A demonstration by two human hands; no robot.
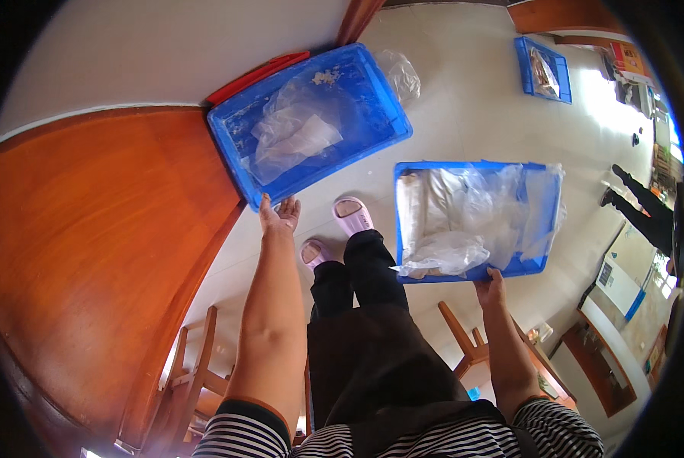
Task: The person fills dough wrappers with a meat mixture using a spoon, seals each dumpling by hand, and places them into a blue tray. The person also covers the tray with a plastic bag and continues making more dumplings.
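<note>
My right hand [492, 289] grips the near rim of a blue plastic crate [528, 267]. Crumpled clear plastic sheeting [447, 256] and pale, folded material [427, 200] lie inside it; I cannot tell what the material is. Palm up with fingers apart, my left hand [279, 216] is at the near corner of a second blue plastic crate [370, 106]. Its thumb comes up against that crate's rim, but whether it touches is unclear. In this second crate are a crumpled translucent plastic bag [296, 134] and whitish crumbs [326, 77].
An orange-brown wooden surface [101, 240] fills the left side. Behind the second crate are a red edge [256, 74] and a clear plastic bag [400, 74]. Another blue crate [564, 77] rests on the floor farther off. Wooden chairs [196, 366] flank me; a person's legs [639, 209] show at right.
</note>
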